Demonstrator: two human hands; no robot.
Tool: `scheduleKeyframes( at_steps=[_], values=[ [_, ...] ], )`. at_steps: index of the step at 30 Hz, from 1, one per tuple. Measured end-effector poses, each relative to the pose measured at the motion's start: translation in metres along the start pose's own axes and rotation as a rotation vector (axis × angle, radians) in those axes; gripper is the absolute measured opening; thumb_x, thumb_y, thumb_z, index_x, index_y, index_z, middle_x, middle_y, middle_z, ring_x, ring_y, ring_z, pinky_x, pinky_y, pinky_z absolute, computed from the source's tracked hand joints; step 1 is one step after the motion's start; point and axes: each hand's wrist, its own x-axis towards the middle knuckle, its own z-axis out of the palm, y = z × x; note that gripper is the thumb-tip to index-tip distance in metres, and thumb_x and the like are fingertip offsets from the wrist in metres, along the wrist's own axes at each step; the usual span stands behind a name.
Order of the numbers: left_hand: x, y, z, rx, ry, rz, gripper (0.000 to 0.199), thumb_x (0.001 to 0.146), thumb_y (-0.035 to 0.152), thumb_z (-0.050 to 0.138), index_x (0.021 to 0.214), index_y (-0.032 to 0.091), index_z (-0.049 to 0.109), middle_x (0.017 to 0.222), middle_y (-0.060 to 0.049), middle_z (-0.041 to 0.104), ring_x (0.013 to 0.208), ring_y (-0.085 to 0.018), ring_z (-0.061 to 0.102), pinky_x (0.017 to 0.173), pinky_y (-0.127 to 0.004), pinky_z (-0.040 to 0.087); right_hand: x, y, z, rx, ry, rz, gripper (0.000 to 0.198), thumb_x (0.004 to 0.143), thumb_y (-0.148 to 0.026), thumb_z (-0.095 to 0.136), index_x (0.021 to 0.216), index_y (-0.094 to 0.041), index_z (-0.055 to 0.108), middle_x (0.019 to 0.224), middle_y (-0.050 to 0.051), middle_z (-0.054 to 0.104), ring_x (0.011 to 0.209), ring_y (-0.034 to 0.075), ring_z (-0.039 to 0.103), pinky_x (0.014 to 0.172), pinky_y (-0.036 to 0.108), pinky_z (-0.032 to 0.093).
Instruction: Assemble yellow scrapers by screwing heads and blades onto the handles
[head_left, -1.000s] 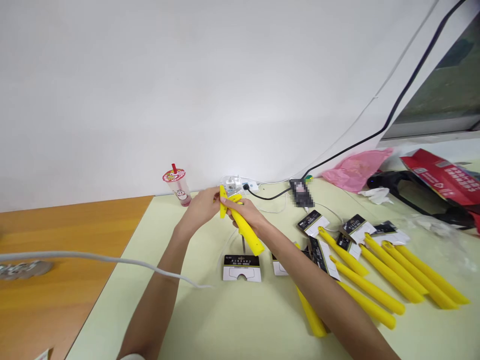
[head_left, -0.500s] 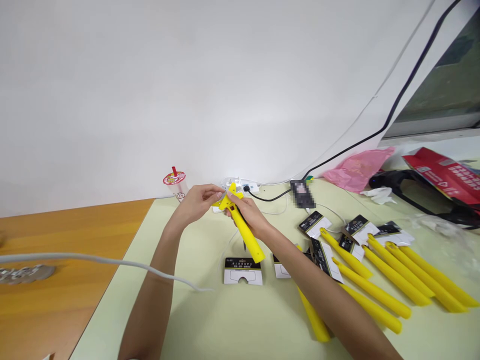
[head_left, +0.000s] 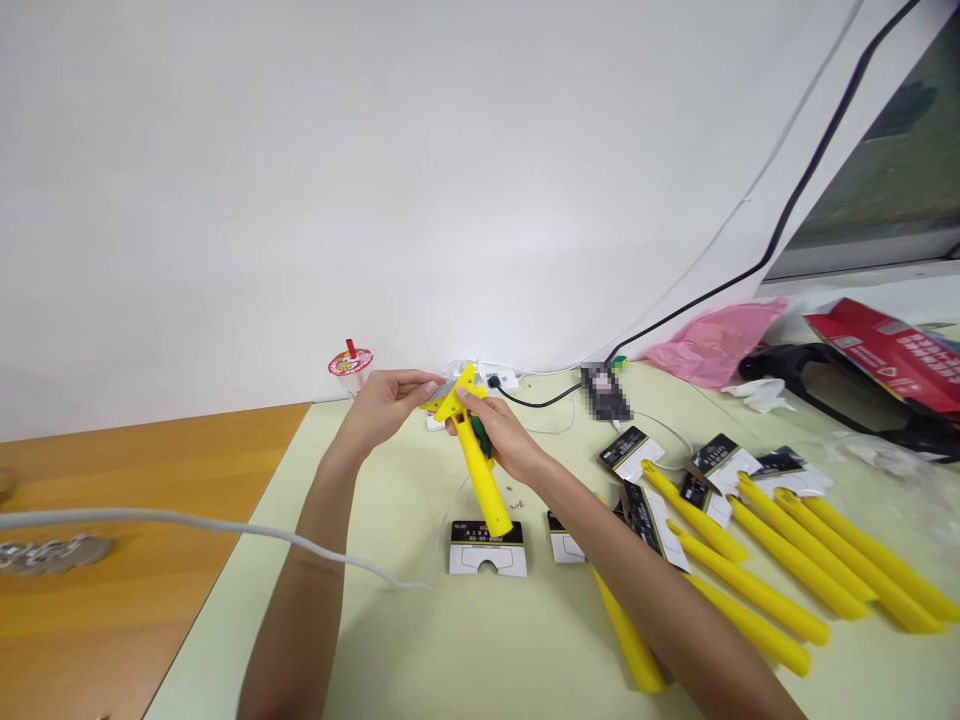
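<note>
A yellow scraper point(head_left: 484, 470) with a long handle is held up over the table, its handle slanting down toward me. My right hand point(head_left: 499, 430) is closed around the neck, thumb on the yellow head. A green and dark piece point(head_left: 481, 438), perhaps a tool's handle, shows under the right fingers. My left hand point(head_left: 394, 405) pinches the left end of the scraper's head, where a grey blade edge point(head_left: 441, 396) shows. Below the scraper lies a black and white card point(head_left: 488, 555). Small metal bits point(head_left: 516, 504) lie just beyond the card.
Several yellow scrapers point(head_left: 795, 555) with cards lie at the right. A lidded cup point(head_left: 351, 362) with a red straw stands by the wall. A black plug point(head_left: 494, 382), a phone-like device point(head_left: 606, 390), a pink bag point(head_left: 716, 340) and a pale cable point(head_left: 187, 515) are around.
The scraper's handle has swung slightly left, and the green piece in my right hand now shows. My left hand has shifted slightly left, still at the head.
</note>
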Motion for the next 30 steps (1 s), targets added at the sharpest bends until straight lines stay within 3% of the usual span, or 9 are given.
scheduleKeyframes(
  at_steps=[5,10,17,22,30],
  values=[
    [-0.005,0.004,-0.006,-0.003,-0.106,0.023,0.045,0.091,0.061,0.081,0.116,0.025,0.088,0.125,-0.009,0.085,0.122,-0.032,0.077,0.108,-0.044,0.06,-0.005,-0.008,0.001,-0.024,-0.047,-0.003,0.063,0.094,-0.079,0.069,0.081,-0.018,0.071,0.083,0.005,0.068,0.058,0.011,0.041,0.045,0.026,0.028],
    [-0.009,0.01,-0.008,0.105,-0.138,0.089,0.04,0.098,0.057,0.074,0.118,0.025,0.088,0.119,-0.008,0.086,0.109,-0.028,0.077,0.099,-0.041,0.06,-0.007,-0.012,-0.001,-0.131,-0.095,0.006,0.065,0.094,-0.08,0.068,0.079,-0.017,0.072,0.078,0.004,0.063,0.056,0.011,0.041,0.044,0.024,0.028],
    [-0.016,0.019,-0.012,0.174,-0.109,0.178,0.033,0.102,0.051,0.069,0.12,0.031,0.088,0.115,-0.006,0.084,0.105,-0.026,0.073,0.091,-0.038,0.056,-0.012,-0.019,-0.002,-0.215,-0.151,-0.028,0.067,0.098,-0.08,0.061,0.076,-0.017,0.072,0.062,-0.002,0.043,0.052,0.011,0.036,0.045,0.025,0.026],
    [-0.019,0.02,-0.01,0.222,-0.078,0.251,0.036,0.106,0.049,0.062,0.127,0.03,0.085,0.119,-0.008,0.082,0.106,-0.025,0.07,0.085,-0.036,0.054,-0.016,-0.026,0.0,-0.241,-0.151,-0.048,0.069,0.097,-0.082,0.06,0.076,-0.017,0.072,0.06,-0.003,0.04,0.051,0.011,0.034,0.046,0.026,0.023],
    [-0.019,0.019,-0.007,0.279,-0.011,0.324,0.029,0.107,0.039,0.061,0.122,0.027,0.083,0.116,-0.008,0.081,0.103,-0.023,0.071,0.084,-0.035,0.055,-0.02,-0.031,0.004,-0.235,-0.12,-0.08,0.07,0.099,-0.081,0.055,0.076,-0.017,0.071,0.061,-0.002,0.044,0.052,0.012,0.039,0.046,0.027,0.028]
  ],
)
